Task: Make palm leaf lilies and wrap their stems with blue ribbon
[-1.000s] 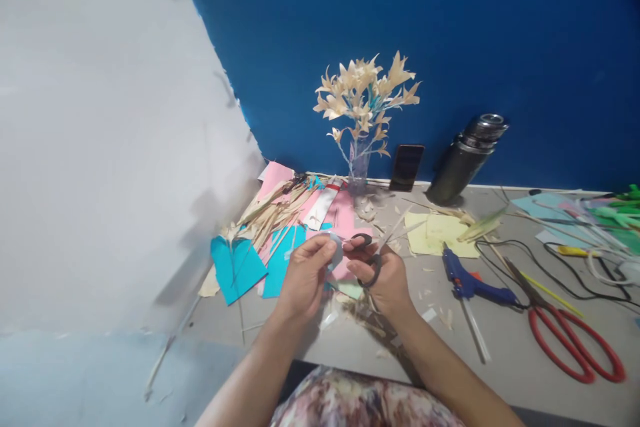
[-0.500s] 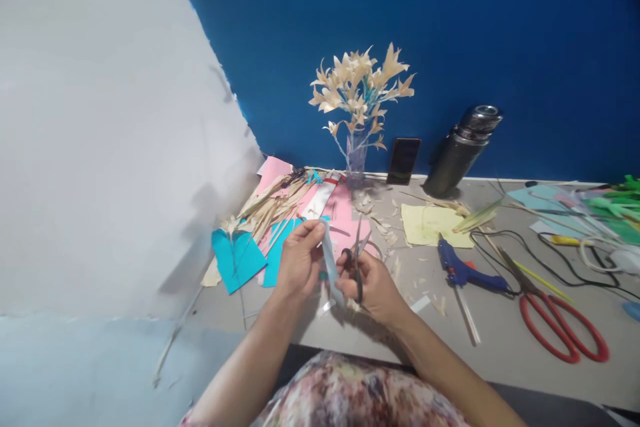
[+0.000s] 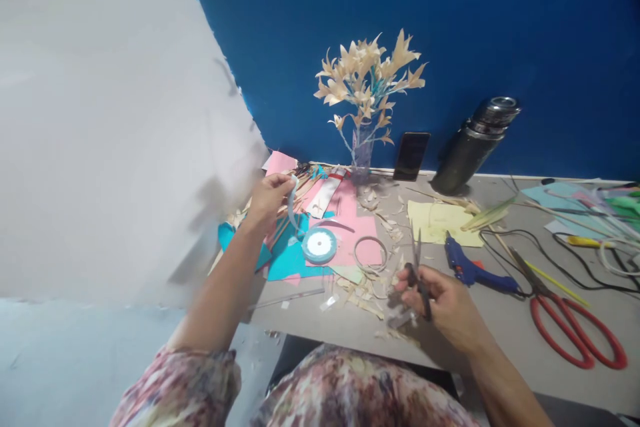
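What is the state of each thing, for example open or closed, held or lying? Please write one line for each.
Ribbon strip: pinched in the left hand, hanging
Small scissors: in the right hand, blades slightly open
Ribbon spool: lying flat
Red-handled scissors: lying, blades closed
Glue gun: lying; on or off, cannot tell
Phone: propped up, screen dark
Flask: standing, looks closed
Vase: standing, holding flowers

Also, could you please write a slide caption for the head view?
A pale blue strip in the left grip, dark-handled scissors in the right grip, a blue-rimmed spool on coloured paper.
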Motion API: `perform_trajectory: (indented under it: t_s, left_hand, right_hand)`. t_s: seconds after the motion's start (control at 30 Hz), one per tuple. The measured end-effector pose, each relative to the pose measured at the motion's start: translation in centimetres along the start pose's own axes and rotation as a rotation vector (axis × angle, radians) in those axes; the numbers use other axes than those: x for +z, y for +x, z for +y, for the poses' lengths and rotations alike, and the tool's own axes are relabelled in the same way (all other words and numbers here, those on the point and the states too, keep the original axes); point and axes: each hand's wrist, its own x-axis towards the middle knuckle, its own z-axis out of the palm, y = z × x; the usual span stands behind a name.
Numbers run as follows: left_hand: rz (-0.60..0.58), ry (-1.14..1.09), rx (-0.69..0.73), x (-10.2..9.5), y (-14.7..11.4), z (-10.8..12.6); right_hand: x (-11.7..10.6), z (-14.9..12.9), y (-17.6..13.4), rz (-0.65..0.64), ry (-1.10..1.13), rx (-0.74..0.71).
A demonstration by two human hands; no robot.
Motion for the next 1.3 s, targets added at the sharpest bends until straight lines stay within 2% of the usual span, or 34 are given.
perform_trajectory:
  t_s: [0.07,0.17,0.23,0.3,0.33,0.43,0.47,0.5,0.6,0.73,0.87,1.07,1.13,1.23,1.3]
  left_hand:
    - [0.028,0.168,0.046,-0.4,1.2,0.4]
    - [0.187,0.375,0.232,-1.5,1.7,1.9]
    - [0.246,0.448,0.337,-1.8,0.3,3.0]
    - [0.208,0.345,0.356,-1.2,-2.4,3.5]
    - [0.127,0.25,0.313,-0.5,-4.1,3.4]
    - [-0.41,0.046,0.055,2.5,-9.2,1.7]
    - [-0.494,-0.005,-0.014,3.6,-10.6,0.8]
    - [-0.527,-0.039,-0.051,4.6,-11.7,0.0]
    - [-0.502,-0.093,-0.041,6.7,-13.9,-1.5]
    - [-0.53,-0.218,-0.088,8.0,-15.4,-1.4]
    - [-0.483,-0.285,-0.218,8.3,-15.8,-1.5]
    - [-0.558,-0.512,-0.485,8.1,-15.3,-2.7]
    - [-0.544,-0.516,-0.486,8.0,-15.1,-2.7]
    - [-0.511,-0.425,-0.376,8.0,-15.0,-2.3]
    - [-0.529,-0.372,-0.324,8.0,-15.0,-2.0]
  right_hand:
    - [-0.9,0.2,-0.4,0.082,-0.058,-0.016]
    - [-1.5,0.5,-0.8,0.146,-0.077,0.001]
    - [-1.6,0.7,-0.9,0.137,-0.042,0.021]
    - [-1.3,0.6,-0.8,0.109,0.014,0.017]
    - [-1.0,0.5,-0.6,0.076,0.052,0.006]
    - [0.2,-0.2,0.2,-0.063,0.259,-0.057]
    - [0.7,-0.6,0.6,-0.091,0.35,-0.082]
    - [1.2,-1.0,0.9,-0.103,0.436,-0.098]
    - [2.4,-1.9,1.8,-0.122,0.588,-0.101]
    - [3.3,-2.0,2.0,-0.181,0.676,-0.066]
    - [3.1,-1.3,1.6,-0.228,0.716,-0.032]
    - [2.6,-1.1,1.4,-0.238,0.673,-0.027]
    - [2.3,-1.3,1.4,-0.213,0.677,-0.038]
    - [1.8,-1.5,1.6,-0.216,0.706,-0.033]
    - [1.4,-1.4,1.7,-0.231,0.726,-0.019]
